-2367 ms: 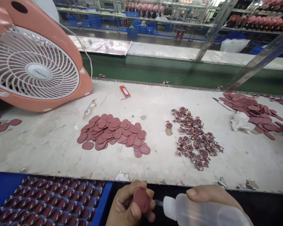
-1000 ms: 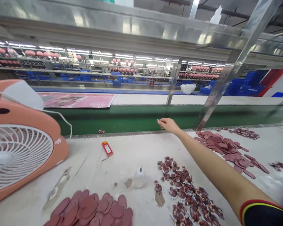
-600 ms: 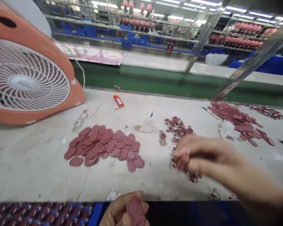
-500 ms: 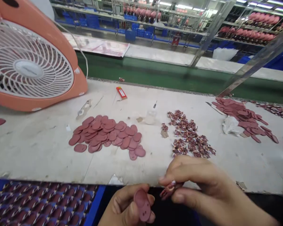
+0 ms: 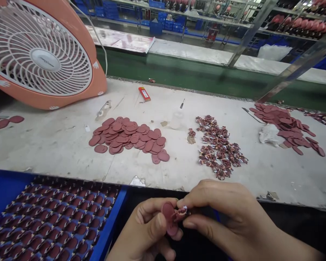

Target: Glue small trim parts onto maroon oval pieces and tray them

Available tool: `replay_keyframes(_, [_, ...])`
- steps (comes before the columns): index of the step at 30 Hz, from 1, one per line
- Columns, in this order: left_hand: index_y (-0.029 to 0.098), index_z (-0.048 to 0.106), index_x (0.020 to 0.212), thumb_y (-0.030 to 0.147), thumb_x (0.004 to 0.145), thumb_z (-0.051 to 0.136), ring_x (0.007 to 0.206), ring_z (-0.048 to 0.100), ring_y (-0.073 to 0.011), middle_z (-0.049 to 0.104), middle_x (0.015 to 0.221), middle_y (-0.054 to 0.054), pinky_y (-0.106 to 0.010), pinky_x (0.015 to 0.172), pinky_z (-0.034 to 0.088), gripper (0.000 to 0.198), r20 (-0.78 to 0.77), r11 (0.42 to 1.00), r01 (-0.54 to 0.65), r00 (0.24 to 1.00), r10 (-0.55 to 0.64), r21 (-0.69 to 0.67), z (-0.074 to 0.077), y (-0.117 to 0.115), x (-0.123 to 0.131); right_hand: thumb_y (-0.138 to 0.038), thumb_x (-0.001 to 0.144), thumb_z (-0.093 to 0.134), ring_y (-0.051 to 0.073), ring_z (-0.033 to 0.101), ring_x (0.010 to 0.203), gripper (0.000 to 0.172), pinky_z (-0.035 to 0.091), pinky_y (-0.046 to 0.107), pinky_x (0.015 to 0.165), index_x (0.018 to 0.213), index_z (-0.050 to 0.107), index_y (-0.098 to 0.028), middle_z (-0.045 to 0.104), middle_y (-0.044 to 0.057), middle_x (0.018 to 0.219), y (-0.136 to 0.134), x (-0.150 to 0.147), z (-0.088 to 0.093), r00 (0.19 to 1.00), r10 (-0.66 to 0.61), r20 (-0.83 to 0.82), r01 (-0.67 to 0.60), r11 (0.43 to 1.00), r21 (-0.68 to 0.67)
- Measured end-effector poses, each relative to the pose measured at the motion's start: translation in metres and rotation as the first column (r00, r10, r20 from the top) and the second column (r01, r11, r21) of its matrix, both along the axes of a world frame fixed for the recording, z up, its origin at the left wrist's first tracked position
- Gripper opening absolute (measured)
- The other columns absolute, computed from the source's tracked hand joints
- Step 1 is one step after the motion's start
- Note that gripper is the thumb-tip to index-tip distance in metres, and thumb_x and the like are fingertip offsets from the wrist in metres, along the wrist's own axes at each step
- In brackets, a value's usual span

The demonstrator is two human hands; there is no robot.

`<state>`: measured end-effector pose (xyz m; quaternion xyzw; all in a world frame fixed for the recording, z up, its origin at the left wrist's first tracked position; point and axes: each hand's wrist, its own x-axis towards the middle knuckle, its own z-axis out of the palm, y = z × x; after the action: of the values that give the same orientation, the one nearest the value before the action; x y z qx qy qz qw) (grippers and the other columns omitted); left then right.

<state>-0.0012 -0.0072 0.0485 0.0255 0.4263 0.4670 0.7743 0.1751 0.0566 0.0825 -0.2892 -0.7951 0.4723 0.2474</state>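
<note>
Below the table (image 5: 57,152) edge, left hand (image 5: 143,233) grips disc (image 5: 168,211), right hand (image 5: 222,214) pinches trim piece (image 5: 181,211).

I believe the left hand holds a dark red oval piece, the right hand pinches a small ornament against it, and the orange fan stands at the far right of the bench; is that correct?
Not quite. The head view shows the orange fan at the far left of the bench, not the far right. The rest holds: the left hand holds a dark red oval piece, and the right hand pinches a small ornament against it.

Dark red discs (image 5: 130,136) are seen beside an orange fan (image 5: 43,54) with a white grille; a blue tray (image 5: 108,232) is seen below.
</note>
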Motion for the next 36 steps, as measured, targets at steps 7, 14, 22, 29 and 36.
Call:
replay_keyframes(7, [0.016, 0.079, 0.073, 0.040, 0.052, 0.088, 0.057, 0.060, -0.0102, 0.066, 0.059, 0.000, -0.014, 0.041, 0.051, 0.033, -0.015, 1.000, 0.026, 1.000, -0.026, 0.014, 0.001, 0.001, 0.000, -0.009, 0.091, 0.063, 0.007, 0.063, 0.079, 0.025, 0.045, 0.013, 0.075, 0.108, 0.064, -0.026, 0.069, -0.006, 0.089, 0.003, 0.000, 0.001, 0.998, 0.060, 0.008, -0.060, 0.998, -0.016])
replay_keyframes(14, [0.013, 0.077, 0.074, 0.044, 0.056, 0.086, 0.054, 0.055, -0.0078, 0.060, 0.059, -0.001, -0.011, 0.039, 0.048, 0.037, 0.008, 0.998, 0.015, 1.000, -0.016, 0.059, -0.012, -0.001, 0.004, -0.010, 0.091, 0.064, 0.007, 0.062, 0.080, 0.017, 0.044, 0.013, 0.075, 0.103, 0.064, -0.022, 0.068, -0.005, 0.089, 0.007, 0.001, 0.002, 0.992, 0.089, 0.093, -0.093, 0.995, 0.041])
replay_keyframes(22, [0.015, 0.077, 0.071, 0.037, 0.057, 0.086, 0.054, 0.056, -0.0071, 0.062, 0.060, 0.000, -0.011, 0.040, 0.050, 0.027, 0.028, 1.000, -0.017, 0.999, 0.017, -0.017, -0.011, -0.001, 0.004, -0.007, 0.090, 0.062, 0.007, 0.065, 0.080, 0.015, 0.046, 0.013, 0.074, 0.096, 0.065, -0.021, 0.069, -0.005, 0.088, 0.014, -0.004, 0.005, 0.988, 0.120, 0.100, -0.115, 0.992, -0.054])
replay_keyframes(29, [0.015, 0.076, 0.069, 0.038, 0.058, 0.086, 0.055, 0.057, -0.0075, 0.062, 0.061, 0.000, -0.010, 0.038, 0.048, 0.028, 0.046, 1.000, -0.023, 0.999, 0.024, -0.019, -0.015, 0.000, 0.006, -0.006, 0.090, 0.060, 0.006, 0.064, 0.076, 0.014, 0.046, 0.012, 0.070, 0.092, 0.064, -0.019, 0.068, -0.005, 0.086, 0.018, -0.004, 0.004, 0.986, 0.140, 0.095, -0.134, 0.988, -0.072])
replay_keyframes(36, [0.015, 0.075, 0.068, 0.035, 0.061, 0.085, 0.054, 0.057, -0.0071, 0.062, 0.061, 0.000, -0.010, 0.038, 0.048, 0.024, 0.070, 0.999, -0.037, 0.997, 0.039, -0.023, -0.021, -0.001, 0.007, -0.009, 0.091, 0.061, 0.007, 0.064, 0.083, 0.014, 0.044, 0.013, 0.075, 0.098, 0.064, -0.021, 0.069, -0.006, 0.090, 0.018, -0.005, 0.004, 0.972, 0.155, 0.179, -0.158, 0.987, 0.004])
